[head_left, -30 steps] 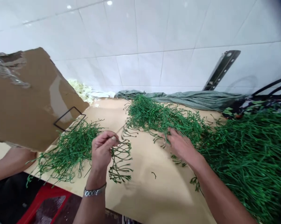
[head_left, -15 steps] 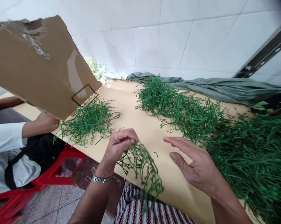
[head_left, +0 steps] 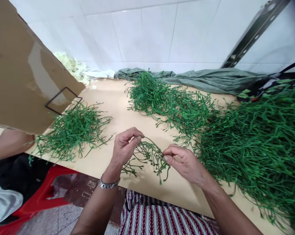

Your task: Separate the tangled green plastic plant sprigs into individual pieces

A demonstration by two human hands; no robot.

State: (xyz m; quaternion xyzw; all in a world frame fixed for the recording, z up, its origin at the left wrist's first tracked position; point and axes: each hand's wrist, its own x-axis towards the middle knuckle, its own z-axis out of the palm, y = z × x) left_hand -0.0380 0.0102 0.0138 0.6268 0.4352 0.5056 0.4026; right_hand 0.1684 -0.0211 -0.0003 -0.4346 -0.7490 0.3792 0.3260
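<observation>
My left hand pinches one end of a thin green branched stem, which looks like an artificial plant sprig. At the other side of it, my right hand has thumb and forefinger closed on a part of the same sprig. The sprig arches between both hands over the near edge of the table, its small tips hanging down. A loose pile of similar green stems lies to the left of my hands. Behind them and to the right spreads a longer pile, which meets a large heap.
A cardboard sheet with a black wire frame stands slanted at the left, a co-worker's arm beneath it. Green cloth lies along the tiled wall, near pale flowers. A red stool is below the tan table.
My right hand has gone from open and apart to pinching the sprig. The sprig has been raised and stretched between both hands. The view has shifted to the right.
</observation>
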